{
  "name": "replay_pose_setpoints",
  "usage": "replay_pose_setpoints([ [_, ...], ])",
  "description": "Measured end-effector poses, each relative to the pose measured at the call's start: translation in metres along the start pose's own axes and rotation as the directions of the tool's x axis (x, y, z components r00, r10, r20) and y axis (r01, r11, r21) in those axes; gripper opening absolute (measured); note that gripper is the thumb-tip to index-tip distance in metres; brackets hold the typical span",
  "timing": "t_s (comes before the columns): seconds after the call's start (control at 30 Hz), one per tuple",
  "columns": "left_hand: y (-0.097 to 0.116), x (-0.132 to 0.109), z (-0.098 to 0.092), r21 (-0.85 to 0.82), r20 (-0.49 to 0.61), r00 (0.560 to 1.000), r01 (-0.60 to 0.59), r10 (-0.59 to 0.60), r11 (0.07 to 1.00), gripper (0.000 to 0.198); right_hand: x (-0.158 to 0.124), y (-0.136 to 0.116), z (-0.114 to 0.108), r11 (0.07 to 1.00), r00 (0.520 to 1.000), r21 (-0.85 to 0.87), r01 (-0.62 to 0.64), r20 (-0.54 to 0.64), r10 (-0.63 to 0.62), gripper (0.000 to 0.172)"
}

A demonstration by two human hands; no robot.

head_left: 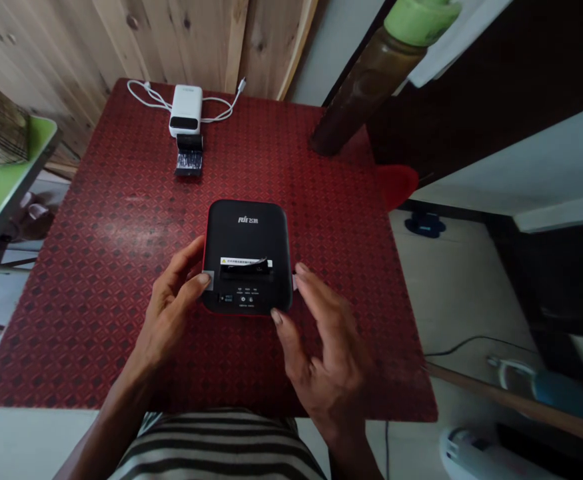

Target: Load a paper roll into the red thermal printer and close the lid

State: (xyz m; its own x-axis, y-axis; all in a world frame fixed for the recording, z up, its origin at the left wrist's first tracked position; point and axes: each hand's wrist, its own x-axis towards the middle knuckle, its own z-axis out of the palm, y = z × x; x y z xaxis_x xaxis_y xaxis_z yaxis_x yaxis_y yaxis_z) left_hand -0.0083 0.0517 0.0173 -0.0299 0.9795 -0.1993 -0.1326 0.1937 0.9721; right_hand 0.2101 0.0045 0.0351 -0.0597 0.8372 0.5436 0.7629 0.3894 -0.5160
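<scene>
A black receipt printer (247,253) with a white logo and a red lower edge sits in the middle of a red patterned table (121,220). My left hand (174,300) rests against the printer's left side, thumb and fingers touching a small grey tab there. At the printer's right front corner is my right hand (321,353), fingers spread and fingertips touching the casing. Neither hand holds anything.
A white power bank (186,110) with a white cable (146,93) lies at the table's far edge, a small black device (189,155) just in front of it. A brown post (366,80) stands at the far right. A green stool (1,180) is left of the table.
</scene>
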Motion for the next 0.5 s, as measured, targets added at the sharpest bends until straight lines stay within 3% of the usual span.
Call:
replay_pose_setpoints([
  [0.17,0.002,-0.003,-0.004,0.056,0.005,1.0,-0.018,0.017,0.998,0.054,-0.025,0.0,0.007,0.979,0.98,0.036,-0.201,-0.001,0.201,0.078],
  [0.33,0.009,-0.007,0.0,0.151,-0.01,0.998,-0.058,0.061,0.987,0.052,-0.031,-0.003,0.017,0.966,0.966,0.079,-0.246,-0.059,0.251,0.072],
  [0.5,0.011,-0.014,-0.001,0.158,-0.039,0.999,-0.02,0.027,0.987,0.054,-0.033,-0.003,0.016,0.966,0.964,0.074,-0.247,-0.082,0.253,0.071],
])
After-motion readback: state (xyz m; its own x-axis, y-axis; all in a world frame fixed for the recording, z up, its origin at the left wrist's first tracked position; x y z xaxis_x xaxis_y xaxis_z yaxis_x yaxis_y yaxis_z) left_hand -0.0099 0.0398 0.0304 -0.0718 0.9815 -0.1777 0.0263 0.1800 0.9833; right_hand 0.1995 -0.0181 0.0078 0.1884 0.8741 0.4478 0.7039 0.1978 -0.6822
